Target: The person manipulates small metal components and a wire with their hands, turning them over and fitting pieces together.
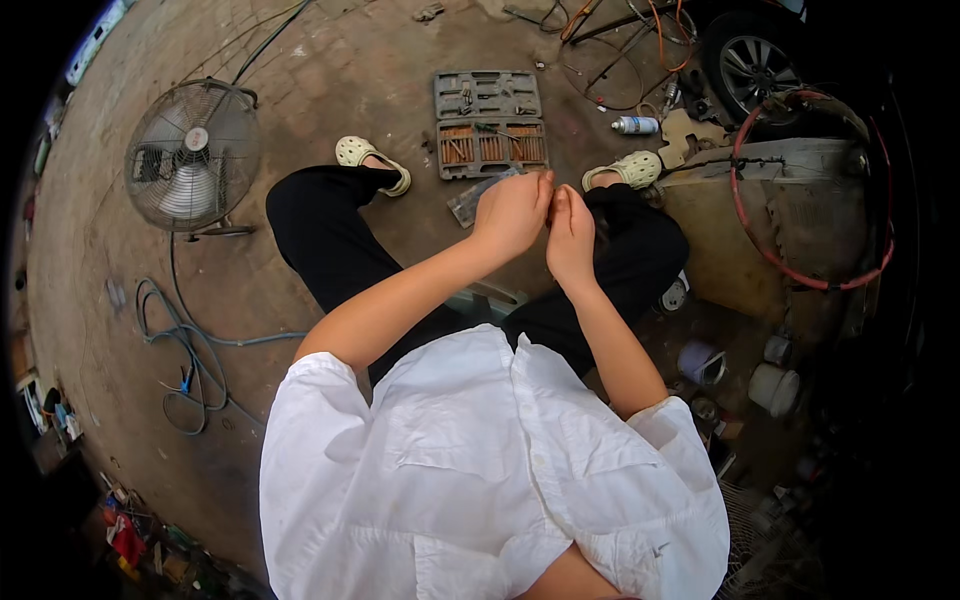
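My left hand (513, 212) and my right hand (571, 235) meet in front of me above the floor, between my knees. Both have their fingers curled in and the fingertips close together. Whatever they may hold is hidden. Just beyond them an open grey tool case (487, 120) lies on the floor. Its nearer half holds rows of orange-brown sticks or bits (457, 146), and a thin dark green tool lies across it. Small metal pieces sit in the farther half. Partly behind my left hand is a greyish, see-through flat box or packet (465, 208).
A round floor fan (192, 155) stands at the left, with a loose blue-grey hose (190, 335) nearer me. To the right are a spray can (635, 125), a wheel (752, 65), a red hose loop (740, 190) over a worn panel, and several small tubs (773, 388).
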Demonstrator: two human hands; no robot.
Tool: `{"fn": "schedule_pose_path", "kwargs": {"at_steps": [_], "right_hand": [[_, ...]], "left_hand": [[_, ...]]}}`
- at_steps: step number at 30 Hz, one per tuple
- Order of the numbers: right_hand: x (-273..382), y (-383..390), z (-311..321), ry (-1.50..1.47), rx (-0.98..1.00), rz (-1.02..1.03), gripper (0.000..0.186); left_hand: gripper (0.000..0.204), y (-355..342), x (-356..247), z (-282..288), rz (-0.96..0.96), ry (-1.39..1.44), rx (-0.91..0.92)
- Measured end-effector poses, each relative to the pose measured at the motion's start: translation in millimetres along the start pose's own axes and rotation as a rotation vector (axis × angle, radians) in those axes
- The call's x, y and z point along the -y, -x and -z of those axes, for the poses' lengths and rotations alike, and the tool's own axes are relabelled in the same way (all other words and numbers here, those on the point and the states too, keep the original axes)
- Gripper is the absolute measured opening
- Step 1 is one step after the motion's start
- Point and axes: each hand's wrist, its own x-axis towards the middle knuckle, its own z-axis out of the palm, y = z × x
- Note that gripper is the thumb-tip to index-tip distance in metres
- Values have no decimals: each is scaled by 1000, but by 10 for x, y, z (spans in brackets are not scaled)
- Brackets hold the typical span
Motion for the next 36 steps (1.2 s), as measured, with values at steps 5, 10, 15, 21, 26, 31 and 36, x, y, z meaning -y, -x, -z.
{"fn": "schedule_pose_path", "kwargs": {"at_steps": [5, 10, 15, 21, 26, 31, 36], "right_hand": [[-18, -87, 0, -1207, 293, -825, 23], [48, 90, -100, -32, 16, -144, 27], [37, -39, 50, -866, 132, -723, 31], [116, 17, 179, -903, 230, -699, 31], [117, 105, 228, -661, 116, -480, 33], [251, 73, 245, -552, 85, -309, 32], [285, 71, 274, -596, 116, -304, 20]], "left_hand": [[20, -117, 303, 207, -704, -224, -295], [38, -45, 93, -36, 39, 437, -13], [33, -113, 223, -118, -412, -23, -306], [28, -46, 382, -189, -114, 643, -29], [31, 49, 287, -89, -1, 809, 104], [31, 103, 226, -63, 7, 900, 112], [29, 133, 194, -42, 52, 996, 126]]}}
